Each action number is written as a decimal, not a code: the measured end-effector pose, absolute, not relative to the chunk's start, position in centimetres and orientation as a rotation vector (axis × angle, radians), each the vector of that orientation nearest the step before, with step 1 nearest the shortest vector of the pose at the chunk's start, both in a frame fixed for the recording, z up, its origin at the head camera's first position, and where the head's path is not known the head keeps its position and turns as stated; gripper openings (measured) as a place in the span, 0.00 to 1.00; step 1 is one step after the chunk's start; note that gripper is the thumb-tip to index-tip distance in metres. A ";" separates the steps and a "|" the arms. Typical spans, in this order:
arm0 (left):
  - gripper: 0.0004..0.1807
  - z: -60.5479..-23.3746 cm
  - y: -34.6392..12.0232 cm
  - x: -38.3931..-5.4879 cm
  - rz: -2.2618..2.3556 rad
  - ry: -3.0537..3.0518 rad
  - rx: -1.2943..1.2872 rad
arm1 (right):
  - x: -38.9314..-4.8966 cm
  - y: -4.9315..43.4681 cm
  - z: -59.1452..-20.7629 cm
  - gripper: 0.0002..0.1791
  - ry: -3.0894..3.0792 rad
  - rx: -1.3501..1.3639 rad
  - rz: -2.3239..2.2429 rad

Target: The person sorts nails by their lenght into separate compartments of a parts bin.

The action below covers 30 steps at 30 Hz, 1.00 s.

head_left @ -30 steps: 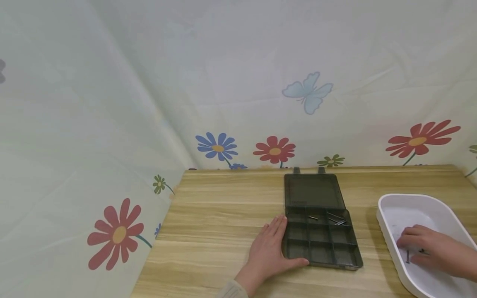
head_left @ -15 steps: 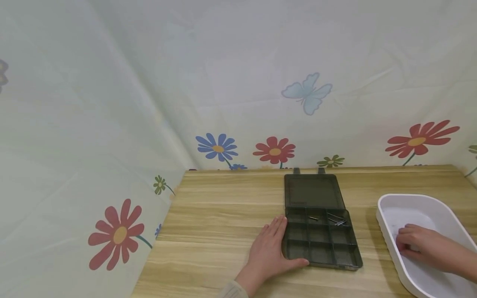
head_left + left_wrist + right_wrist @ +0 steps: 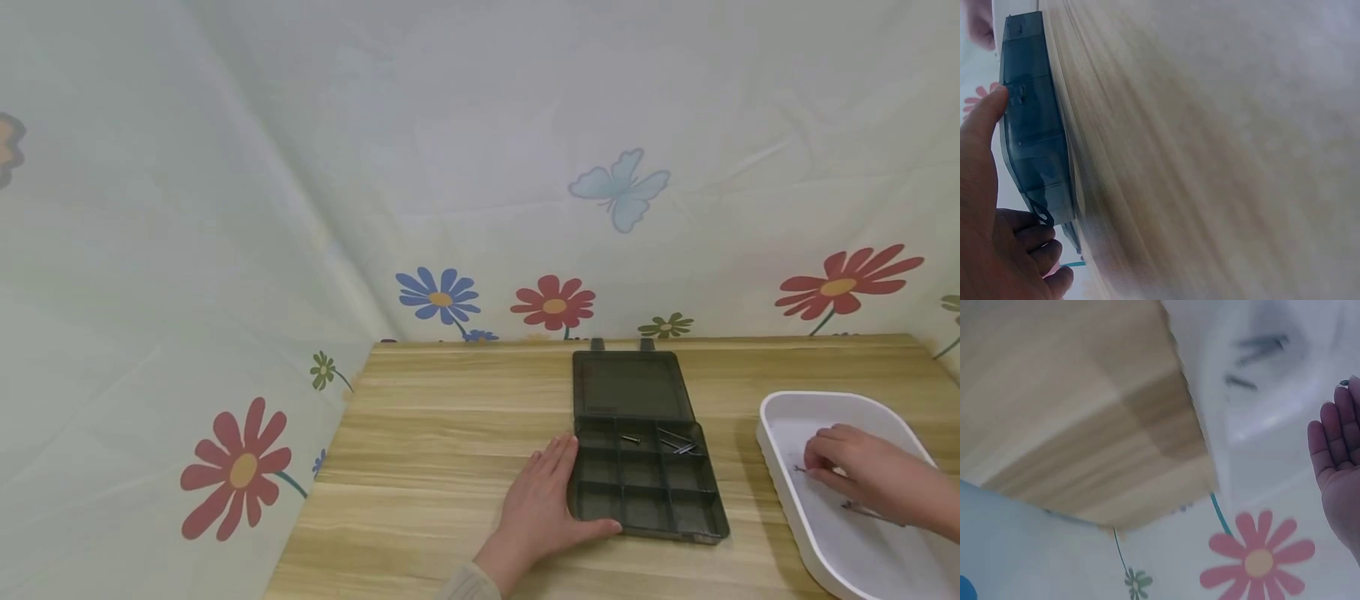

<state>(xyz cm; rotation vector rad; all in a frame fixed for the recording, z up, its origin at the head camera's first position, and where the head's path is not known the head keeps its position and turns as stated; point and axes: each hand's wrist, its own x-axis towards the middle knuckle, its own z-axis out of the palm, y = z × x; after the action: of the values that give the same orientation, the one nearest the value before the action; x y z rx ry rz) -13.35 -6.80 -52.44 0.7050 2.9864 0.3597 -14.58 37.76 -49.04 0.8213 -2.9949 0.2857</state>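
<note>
My left hand (image 3: 534, 510) lies against the left side of a dark translucent compartment box (image 3: 647, 475), its fingers straight and the thumb along the front edge. In the left wrist view the thumb touches the box (image 3: 1034, 119) near its rim. The box lid (image 3: 632, 385) lies folded back. One back compartment holds a short screw (image 3: 632, 439); the back right one has several longer screws (image 3: 678, 446). Inside the white tray (image 3: 776, 467), my right hand (image 3: 862, 468) pinches a small dark screw (image 3: 1344, 382), mostly hidden by the fingertips. Loose screws (image 3: 873, 512) lie below this hand.
The wood-grain table (image 3: 442, 417) extends left of the box, and a strip of it separates box and tray. A white curtain (image 3: 480, 167) printed with flowers and a butterfly hangs behind and on the left.
My right hand has lifted slightly and shifted back within the tray, uncovering screws that it hid half a second ago. The left hand and the box have stayed put.
</note>
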 end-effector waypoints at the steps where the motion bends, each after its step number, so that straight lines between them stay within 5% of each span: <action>1: 0.68 -52.4 -6.8 -13.4 0.361 2.988 0.706 | -14.8 37.7 -48.5 0.16 -3.014 0.789 0.278; 14: 0.68 -52.4 -6.8 -13.3 0.348 2.990 0.712 | -18.0 32.4 -43.5 0.15 -2.844 0.883 0.480; 30: 0.68 -52.4 -6.7 -13.3 0.356 2.993 0.706 | -21.4 24.0 -43.6 0.09 -2.819 1.201 0.583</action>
<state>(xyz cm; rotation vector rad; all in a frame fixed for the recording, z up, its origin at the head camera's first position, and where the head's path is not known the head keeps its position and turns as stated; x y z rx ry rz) -13.32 -6.71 -52.38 0.7056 2.9927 0.3565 -21.38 23.97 -43.62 1.2014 -2.8191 0.5828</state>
